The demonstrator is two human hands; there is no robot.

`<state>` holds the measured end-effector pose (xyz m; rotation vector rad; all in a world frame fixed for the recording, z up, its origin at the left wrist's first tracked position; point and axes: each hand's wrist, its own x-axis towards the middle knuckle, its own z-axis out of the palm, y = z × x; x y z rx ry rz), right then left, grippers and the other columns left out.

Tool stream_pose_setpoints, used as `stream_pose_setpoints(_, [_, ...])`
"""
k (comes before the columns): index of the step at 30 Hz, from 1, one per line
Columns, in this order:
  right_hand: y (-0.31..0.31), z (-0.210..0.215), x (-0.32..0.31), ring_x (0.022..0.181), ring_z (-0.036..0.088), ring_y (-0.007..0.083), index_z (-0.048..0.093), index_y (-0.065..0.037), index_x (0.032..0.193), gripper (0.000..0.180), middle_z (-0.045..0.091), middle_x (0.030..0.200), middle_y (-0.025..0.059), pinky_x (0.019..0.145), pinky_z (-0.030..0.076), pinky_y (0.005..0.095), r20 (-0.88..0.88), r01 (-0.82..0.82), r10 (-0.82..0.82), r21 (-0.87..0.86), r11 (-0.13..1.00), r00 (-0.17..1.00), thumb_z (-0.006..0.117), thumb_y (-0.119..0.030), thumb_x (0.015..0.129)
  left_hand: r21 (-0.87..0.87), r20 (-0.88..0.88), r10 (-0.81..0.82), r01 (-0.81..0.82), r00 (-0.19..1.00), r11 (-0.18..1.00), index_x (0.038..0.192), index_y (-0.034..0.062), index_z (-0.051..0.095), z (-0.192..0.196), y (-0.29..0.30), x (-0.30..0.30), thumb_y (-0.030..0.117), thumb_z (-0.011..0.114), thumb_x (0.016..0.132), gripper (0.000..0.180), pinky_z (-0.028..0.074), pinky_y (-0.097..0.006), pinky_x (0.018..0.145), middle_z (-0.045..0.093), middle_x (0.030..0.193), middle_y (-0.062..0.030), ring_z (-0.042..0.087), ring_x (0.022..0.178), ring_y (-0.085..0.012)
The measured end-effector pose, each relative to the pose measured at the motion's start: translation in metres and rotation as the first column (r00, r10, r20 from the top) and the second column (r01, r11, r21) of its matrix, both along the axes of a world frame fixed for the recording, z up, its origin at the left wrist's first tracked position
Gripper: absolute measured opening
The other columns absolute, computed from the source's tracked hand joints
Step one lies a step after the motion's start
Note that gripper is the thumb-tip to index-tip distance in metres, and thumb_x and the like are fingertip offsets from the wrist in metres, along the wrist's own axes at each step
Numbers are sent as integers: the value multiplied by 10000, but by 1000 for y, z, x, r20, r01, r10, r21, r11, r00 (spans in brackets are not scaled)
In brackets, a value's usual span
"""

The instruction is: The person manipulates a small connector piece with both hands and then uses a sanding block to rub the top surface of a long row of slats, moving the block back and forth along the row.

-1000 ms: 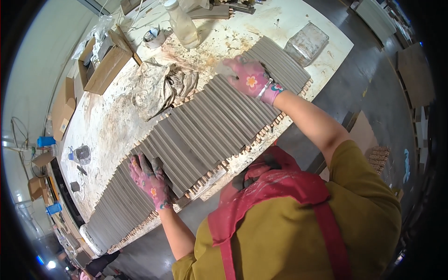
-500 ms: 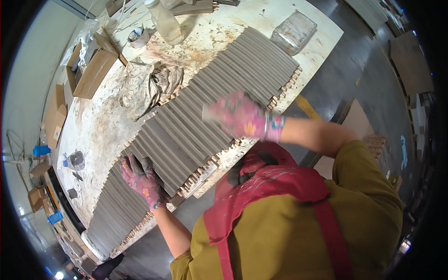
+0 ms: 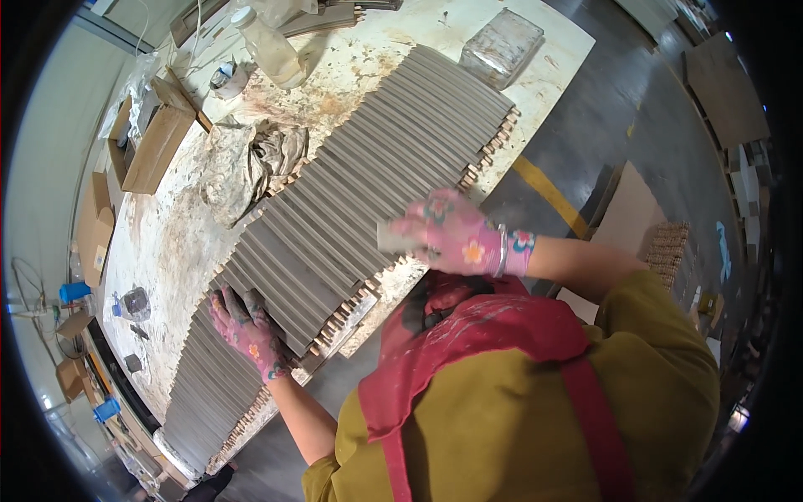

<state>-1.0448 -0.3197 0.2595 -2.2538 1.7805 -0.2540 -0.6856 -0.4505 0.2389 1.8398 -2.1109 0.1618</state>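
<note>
A long row of grey-brown painted strips (image 3: pixel 393 138) with bare wooden ends lies side by side, slanting across the worktable (image 3: pixel 180 276). My left hand (image 3: pixel 247 330), in a pink flowered glove with dark-stained fingertips, rests flat on the strips with its fingers apart. A small pale, flat pad (image 3: pixel 388 238) is gripped in my right hand (image 3: pixel 456 234), gloved likewise. It is over the strips close to their near ends. Motion blurs the fingers and the pad, so its exact kind is unclear.
Behind the strips lies a crumpled stained cloth (image 3: pixel 226 171). A clear bottle (image 3: pixel 272 50) and a small cup (image 3: pixel 227 79) stand farther back. A clear rectangular container (image 3: pixel 502 48) sits at the far right corner. An open cardboard box (image 3: pixel 157 142) is at the left.
My right hand has moved toward the near ends of the strips with the pale pad. My left hand keeps its place on them. The whole view has shifted slightly.
</note>
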Motion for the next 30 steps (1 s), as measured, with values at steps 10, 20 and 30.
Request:
stream_pose_setpoints(10, [25, -4, -6, 1054, 514, 282, 556, -254, 1279, 526, 564, 1144, 59, 974, 375, 456, 86, 215, -206, -126, 968, 975, 690, -296, 772, 9, 34, -16, 16, 999, 1000, 1320, 82, 550, -2, -3, 1, 353, 578, 923, 481, 300, -447, 1109, 460, 1419, -156, 355, 1341, -370])
stream_pose_setpoints(20, [9, 12, -14, 1082, 549, 336, 521, -219, 1302, 493, 535, 1263, 95, 996, 382, 470, 17, 299, -299, 16, 954, 954, 639, -272, 826, 38, -6, 13, -12, 1000, 999, 1320, 87, 551, 3, 2, -3, 347, 588, 915, 482, 287, -444, 1118, 455, 1423, -155, 346, 1346, -374])
stream_pose_setpoints(30, [-22, -12, 29, 795, 611, 270, 558, -149, 1099, 388, 601, 904, 123, 767, 435, 435, 137, 151, -116, -286, 946, 984, 648, -258, 738, 35, 19, 17, -18, 1000, 999, 1337, 94, 535, -1, 0, 6, 341, 601, 909, 499, 293, -431, 1118, 450, 1433, -130, 349, 1350, -350])
